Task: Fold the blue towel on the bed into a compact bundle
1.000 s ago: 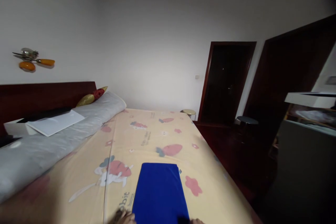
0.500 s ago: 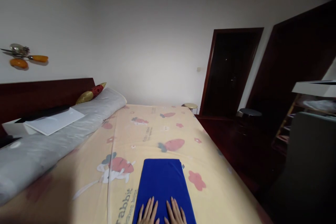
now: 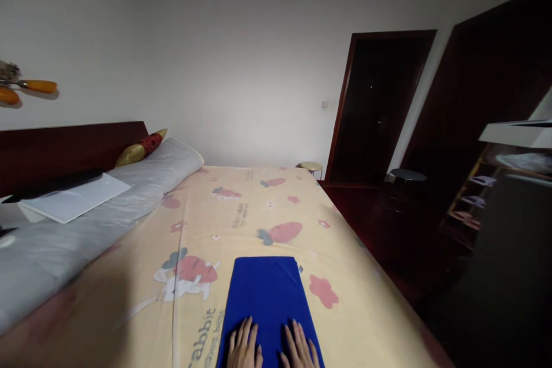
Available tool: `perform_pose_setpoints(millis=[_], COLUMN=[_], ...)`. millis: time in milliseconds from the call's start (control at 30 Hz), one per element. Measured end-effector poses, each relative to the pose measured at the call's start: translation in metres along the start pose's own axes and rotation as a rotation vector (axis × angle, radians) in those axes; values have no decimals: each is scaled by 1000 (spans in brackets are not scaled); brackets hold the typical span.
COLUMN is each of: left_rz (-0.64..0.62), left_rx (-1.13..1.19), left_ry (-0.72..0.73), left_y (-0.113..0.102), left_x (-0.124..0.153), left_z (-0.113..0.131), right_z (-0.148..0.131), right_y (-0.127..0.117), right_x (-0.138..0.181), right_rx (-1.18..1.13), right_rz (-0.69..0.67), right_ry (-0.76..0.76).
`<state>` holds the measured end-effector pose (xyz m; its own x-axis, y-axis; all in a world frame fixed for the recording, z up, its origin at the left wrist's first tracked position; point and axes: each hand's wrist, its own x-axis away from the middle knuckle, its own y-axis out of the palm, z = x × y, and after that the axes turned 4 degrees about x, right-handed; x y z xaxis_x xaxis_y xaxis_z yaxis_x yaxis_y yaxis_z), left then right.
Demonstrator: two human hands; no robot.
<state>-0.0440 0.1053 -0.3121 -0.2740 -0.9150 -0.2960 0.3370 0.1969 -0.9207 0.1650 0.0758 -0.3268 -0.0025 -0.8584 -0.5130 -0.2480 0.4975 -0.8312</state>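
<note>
A smooth blue piece of fabric point(image 3: 266, 287), folded into a long flat rectangle, lies on the bed sheet with one end toward me. My left hand point(image 3: 244, 348) rests palm down on its near left part, fingers stretched out. Beside it, my right hand point(image 3: 301, 351) lies flat near the right edge, fingers also extended. A strip of blue shows between the two hands. Both wrists are cut off by the bottom of the view. What garment or cloth the fabric is, I cannot tell.
A cream bed sheet point(image 3: 276, 201) with carrot and rabbit prints spreads around the fabric. Along the left lies a rolled grey quilt point(image 3: 150, 201) with a white flat box point(image 3: 75, 198) on it. Stools point(image 3: 311, 166), a door point(image 3: 379, 115) and a shelf point(image 3: 470, 201) stand beyond the bed.
My hands have moved farther apart, the right one sliding right toward the fabric's edge. The camera view has shifted slightly. The fabric keeps its folded shape.
</note>
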Motion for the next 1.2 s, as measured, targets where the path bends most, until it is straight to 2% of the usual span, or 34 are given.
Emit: perform_pose_setpoints(millis=[167,333,467,567,633,733,833,1033,1200], left_rz=[25,-75,-107,-71,-54,-49,-48,-64,-232], left_rx=[-21,-26,-44,-61,-92,-138,-157,-158,-135], left_ry=[48,102,158,99,-12,-137,-158,-169,-228], left_y=[5,22,26,14,3,-10,-13,-16,-28], left_x=[-24,-54,-90,-121,-139,-153,-155,-152,-162], left_z=[-8,-27,-37,-46,-54,-66,-69,-62,-58], right_z=[-10,-20,-14,4,22,46,55,48,45], right_y=[28,64,73,63,52,38,32,28,29], right_x=[-27,-54,-93,-131,-153,-174,-178,-176,-185], right_rx=[11,18,-47,-68,-58,-41,-37,-29,10], right_rz=[41,157,125,-64,-215,-340,-394,-450,-454], right_ry=[-378,-412,-472,-360,-178,47,86,96,198])
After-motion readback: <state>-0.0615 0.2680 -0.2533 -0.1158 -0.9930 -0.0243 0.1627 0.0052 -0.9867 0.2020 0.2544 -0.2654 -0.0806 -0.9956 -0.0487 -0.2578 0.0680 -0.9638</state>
